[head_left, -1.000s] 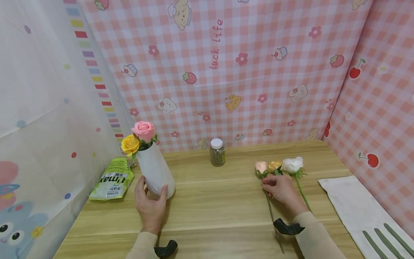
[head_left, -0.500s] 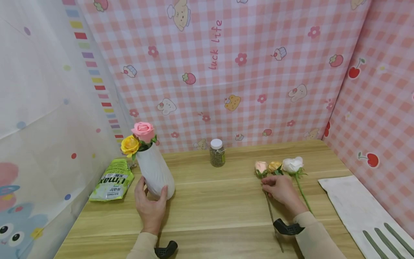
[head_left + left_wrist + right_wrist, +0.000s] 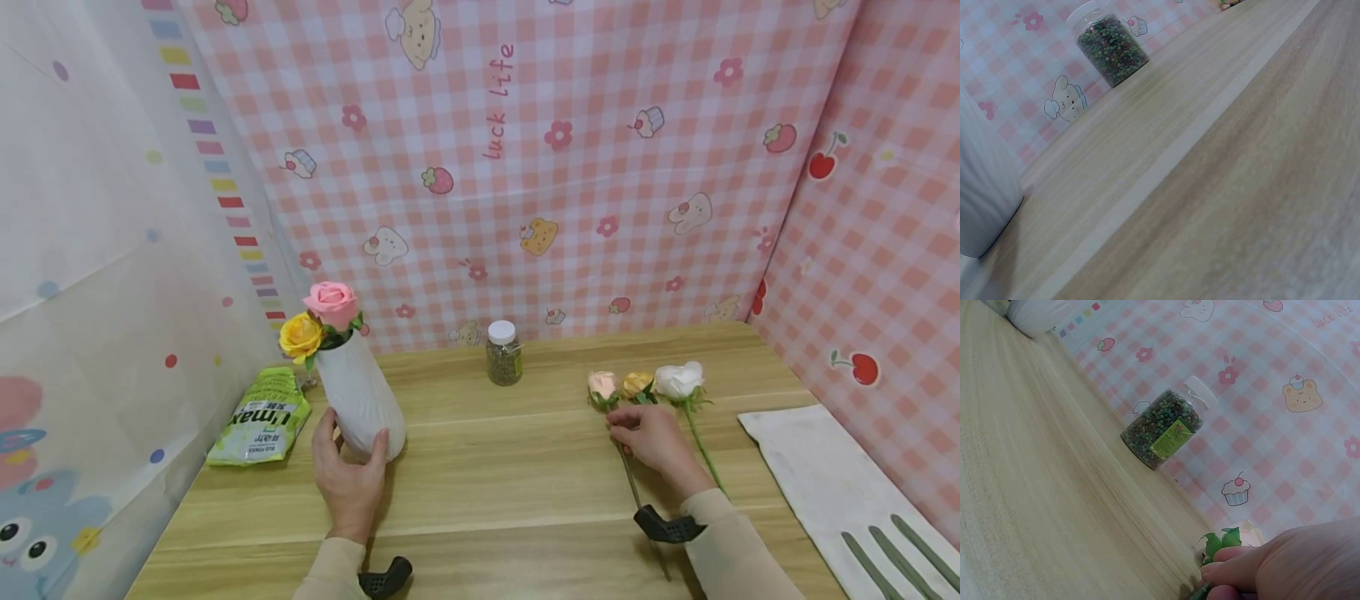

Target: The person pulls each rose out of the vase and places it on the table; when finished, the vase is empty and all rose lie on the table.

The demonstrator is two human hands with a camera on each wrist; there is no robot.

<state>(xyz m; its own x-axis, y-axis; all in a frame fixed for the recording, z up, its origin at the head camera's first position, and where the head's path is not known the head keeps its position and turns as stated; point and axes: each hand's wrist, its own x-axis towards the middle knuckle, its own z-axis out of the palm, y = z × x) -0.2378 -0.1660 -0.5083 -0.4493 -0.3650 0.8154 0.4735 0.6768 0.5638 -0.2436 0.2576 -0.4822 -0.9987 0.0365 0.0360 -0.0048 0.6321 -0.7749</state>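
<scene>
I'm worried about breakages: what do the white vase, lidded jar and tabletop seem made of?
White vase: probably low-sheen ceramic, possibly plastic; its pale wall shows moulded relief.
Lidded jar: clear, smooth glass or plastic, since the granules show through; its opaque white lid looks plastic.
Tabletop: wood or wood-look laminate, smooth, judging by the striped grain.

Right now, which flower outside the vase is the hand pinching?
The peach rose, leftmost of three: the right hand pinches its stem. The orange rose and white rose lie rightward.
</scene>
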